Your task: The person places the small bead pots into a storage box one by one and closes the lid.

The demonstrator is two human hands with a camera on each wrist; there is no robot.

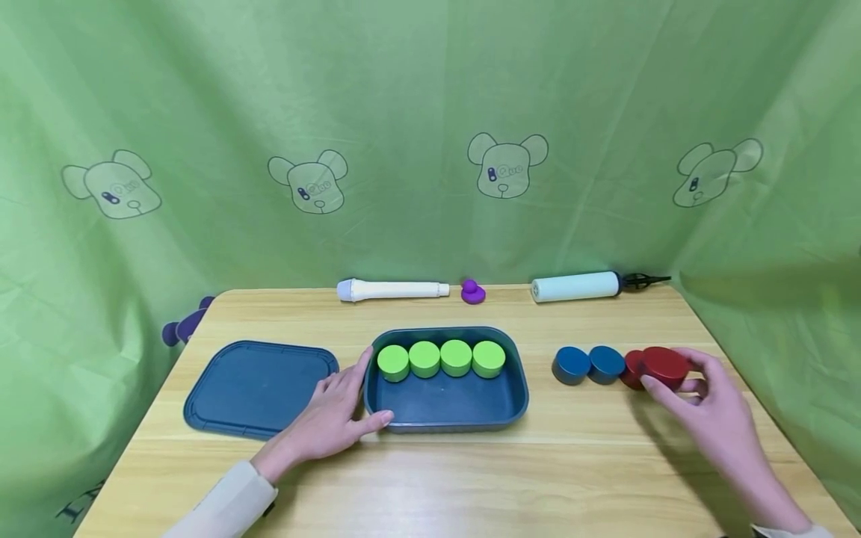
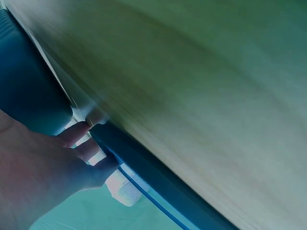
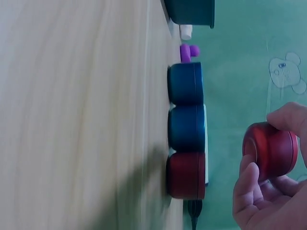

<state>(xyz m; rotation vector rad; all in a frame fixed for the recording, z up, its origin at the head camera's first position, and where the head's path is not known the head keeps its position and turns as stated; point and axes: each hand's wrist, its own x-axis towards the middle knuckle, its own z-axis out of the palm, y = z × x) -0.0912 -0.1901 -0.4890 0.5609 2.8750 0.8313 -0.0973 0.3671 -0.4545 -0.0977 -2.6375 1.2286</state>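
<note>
My right hand (image 1: 716, 411) grips a round red tin (image 3: 271, 151) between thumb and fingers, held up off the table. Beneath and just left of it in the head view, a second red tin (image 1: 630, 373) stands on the wood. Two blue tins (image 1: 572, 366) stand in a row with that one. With fingers extended along its left side, my left hand (image 1: 332, 418) touches a dark blue rectangular container (image 1: 444, 407), thumb at the near left corner. Several lime-green round tins (image 1: 424, 360) stand side by side along the container's far wall.
Left of the container lies a flat dark blue lid (image 1: 262, 388). Along the table's back edge are a white microphone-shaped stick (image 1: 400, 291), a small purple object (image 1: 473, 292) and a pale blue hand pump (image 1: 577, 287) with a black nozzle. A green curtain (image 1: 417, 90) hangs behind.
</note>
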